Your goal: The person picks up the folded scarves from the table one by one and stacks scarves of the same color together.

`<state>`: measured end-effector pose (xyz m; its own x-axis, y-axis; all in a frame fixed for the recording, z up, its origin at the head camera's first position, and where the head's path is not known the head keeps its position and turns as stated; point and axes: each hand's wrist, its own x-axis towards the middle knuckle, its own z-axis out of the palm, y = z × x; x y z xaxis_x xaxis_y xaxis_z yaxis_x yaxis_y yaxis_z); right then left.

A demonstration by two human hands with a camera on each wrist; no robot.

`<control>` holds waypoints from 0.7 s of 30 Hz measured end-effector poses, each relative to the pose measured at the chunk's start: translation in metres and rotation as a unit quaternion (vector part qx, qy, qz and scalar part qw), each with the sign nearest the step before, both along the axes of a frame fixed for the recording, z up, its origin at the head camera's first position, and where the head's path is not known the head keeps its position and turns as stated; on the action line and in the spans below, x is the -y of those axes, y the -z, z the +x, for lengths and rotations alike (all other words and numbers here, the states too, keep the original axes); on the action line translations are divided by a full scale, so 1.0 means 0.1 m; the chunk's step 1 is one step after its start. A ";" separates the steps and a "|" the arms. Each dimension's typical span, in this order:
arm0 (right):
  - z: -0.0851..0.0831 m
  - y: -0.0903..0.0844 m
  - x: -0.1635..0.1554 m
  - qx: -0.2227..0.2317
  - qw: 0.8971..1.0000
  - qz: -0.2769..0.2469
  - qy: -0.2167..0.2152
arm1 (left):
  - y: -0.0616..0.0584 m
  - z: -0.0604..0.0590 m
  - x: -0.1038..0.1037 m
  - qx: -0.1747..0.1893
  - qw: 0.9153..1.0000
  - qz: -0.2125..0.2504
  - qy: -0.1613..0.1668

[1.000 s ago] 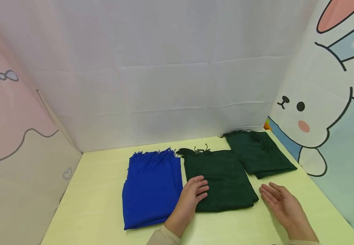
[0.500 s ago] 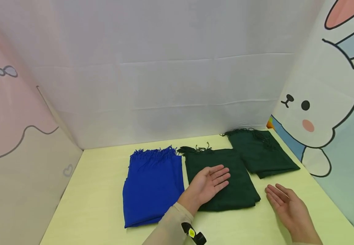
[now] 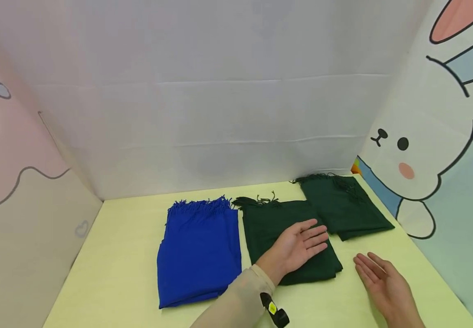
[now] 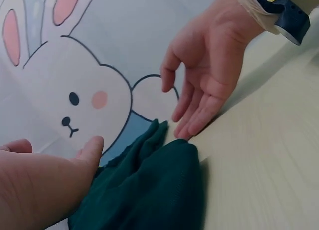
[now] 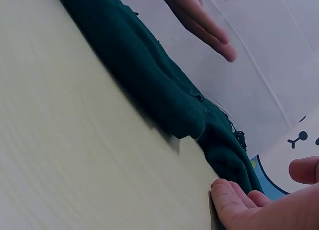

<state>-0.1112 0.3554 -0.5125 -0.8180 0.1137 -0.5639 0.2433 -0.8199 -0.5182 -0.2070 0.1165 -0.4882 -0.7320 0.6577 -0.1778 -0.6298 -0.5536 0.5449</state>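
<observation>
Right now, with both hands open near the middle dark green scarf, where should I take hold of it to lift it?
Probably by its near right corner, coming from the right with the right hand. The middle green scarf lies folded flat, and there its stacked edges face that hand across bare table. The left hand, open above it, could support the left edge beside the blue scarf.

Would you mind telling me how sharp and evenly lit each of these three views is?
Head view: even, soft light, sharp throughout, faint shadows under the hands; the wall lines bow slightly, as from a wide lens. Left wrist view: the near left hand is soft, the right hand and green scarf clearer. Right wrist view: the table up close is blurred, and the scene is tilted.
</observation>
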 end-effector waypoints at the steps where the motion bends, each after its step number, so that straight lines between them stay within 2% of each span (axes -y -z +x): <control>1: -0.01 -0.01 0.00 -0.003 1.000 -0.001 -0.001 | 0.00 -0.01 -0.04 -0.001 1.000 -0.004 -0.003; 4: -0.03 -0.02 0.00 -0.003 1.000 0.005 -0.007 | 0.02 0.01 -0.21 0.011 0.999 -0.028 -0.021; 7: -0.03 -0.01 0.01 0.008 1.000 -0.001 -0.004 | 0.08 0.03 -0.39 0.038 0.996 -0.056 -0.049; 9: -0.02 0.01 0.01 0.007 1.000 -0.005 -0.002 | 0.14 0.03 -0.48 0.053 0.995 -0.070 -0.056; 12: -0.01 0.03 0.01 0.001 1.000 -0.013 0.006 | 0.20 0.01 -0.53 0.069 0.994 -0.070 -0.050; 16: 0.01 0.06 0.03 0.003 1.000 -0.011 0.001 | 0.26 -0.02 -0.51 0.088 0.994 -0.059 -0.039; 21: -0.01 0.05 -0.09 0.011 1.000 -0.024 0.011 | 0.28 -0.06 -0.54 0.082 0.994 -0.064 -0.037</control>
